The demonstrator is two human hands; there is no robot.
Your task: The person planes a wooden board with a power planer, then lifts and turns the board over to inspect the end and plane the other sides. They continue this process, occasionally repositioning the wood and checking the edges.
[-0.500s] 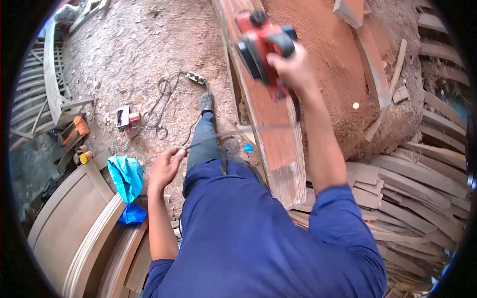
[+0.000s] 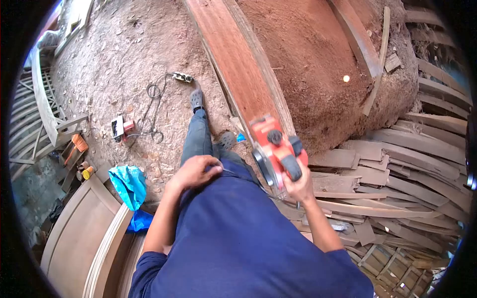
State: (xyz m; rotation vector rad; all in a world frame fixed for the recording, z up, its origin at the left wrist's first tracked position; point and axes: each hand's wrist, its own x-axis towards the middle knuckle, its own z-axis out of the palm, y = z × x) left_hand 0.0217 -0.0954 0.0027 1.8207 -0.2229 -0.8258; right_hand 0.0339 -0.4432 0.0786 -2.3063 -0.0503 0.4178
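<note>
My right hand (image 2: pixel 300 186) is wrapped round the rear handle of a red and black electric planer (image 2: pixel 275 140). The planer is at the near end of a long reddish-brown wooden plank (image 2: pixel 233 54), whose far part stretches away from me. At my waist, my left hand (image 2: pixel 198 171) is closed, with a thin dark power cord (image 2: pixel 232 174) coming out by the thumb and running across my shirt towards the planer. The fingertips of that hand are partly hidden.
A power strip (image 2: pixel 182 77) and another red power tool (image 2: pixel 122 129) lie on the shaving-covered ground to the left. Curved wood pieces (image 2: pixel 417 159) are piled at right. A panelled wooden piece (image 2: pixel 74 218) and a blue plastic bag (image 2: pixel 129 184) are at lower left.
The planer in my right hand has come back towards me to the plank's near end. My left hand has moved right to my waist, and the view has shifted slightly.
</note>
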